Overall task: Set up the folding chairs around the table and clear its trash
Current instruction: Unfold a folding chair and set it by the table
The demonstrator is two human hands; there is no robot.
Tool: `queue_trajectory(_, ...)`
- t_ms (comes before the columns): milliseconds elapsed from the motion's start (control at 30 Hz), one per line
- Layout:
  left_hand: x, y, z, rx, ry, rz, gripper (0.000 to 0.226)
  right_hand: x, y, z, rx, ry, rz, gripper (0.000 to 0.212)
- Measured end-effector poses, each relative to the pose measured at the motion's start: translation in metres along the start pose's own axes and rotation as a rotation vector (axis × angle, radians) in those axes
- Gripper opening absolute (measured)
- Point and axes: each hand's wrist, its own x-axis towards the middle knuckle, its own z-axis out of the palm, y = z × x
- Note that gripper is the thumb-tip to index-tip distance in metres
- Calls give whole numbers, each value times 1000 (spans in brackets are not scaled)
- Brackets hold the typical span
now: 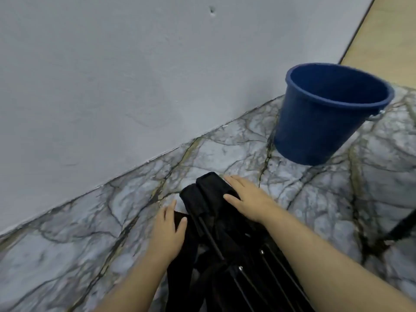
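A folded black fabric chair (216, 239) with thin dark metal legs stands in front of me on the marble-patterned floor, its top end near the wall. My left hand (167, 230) holds a black fabric edge on the chair's left side, thumb over the cloth. My right hand (245, 200) lies on the chair's upper right part, fingers wrapped over the black fabric top. The lower part of the chair runs out of the frame at the bottom.
A blue plastic bucket (324, 129) with a metal handle lug stands on the floor to the right, close to the pale grey wall (135, 75). A wooden door or panel (391, 34) shows at the top right. A dark rod (403, 226) crosses the right edge.
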Motion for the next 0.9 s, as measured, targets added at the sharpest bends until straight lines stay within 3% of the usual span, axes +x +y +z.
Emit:
queue_trajectory(133, 16, 2, 22, -248, -265, -32, 63, 34, 2, 25, 72, -53, 33, 57)
queue_trajectory(200, 18, 10, 29, -323, -299, -13, 65, 39, 4, 38, 59, -84, 58, 56)
queue_trajectory(400, 22, 19, 44, -499, -145, -63, 67, 34, 19, 56, 66, -28, 166, 59)
queue_trajectory(600, -12, 4, 45, -613, -163, -61, 66, -11, 13, 66, 173, -44, 125, 64)
queue_trajectory(733, -36, -9, 45, -730, -153, -51, 76, -30, 17, 60, 129, -22, 97, 55)
queue_trajectory(833, -18, -6, 41, -924, -82, -223, 68, -6, 18, 51, 176, 29, 60, 53)
queue_trajectory(900, -2, 0, 39, -877, -62, -271, 58, 14, 15, 53, 243, -45, 68, 56)
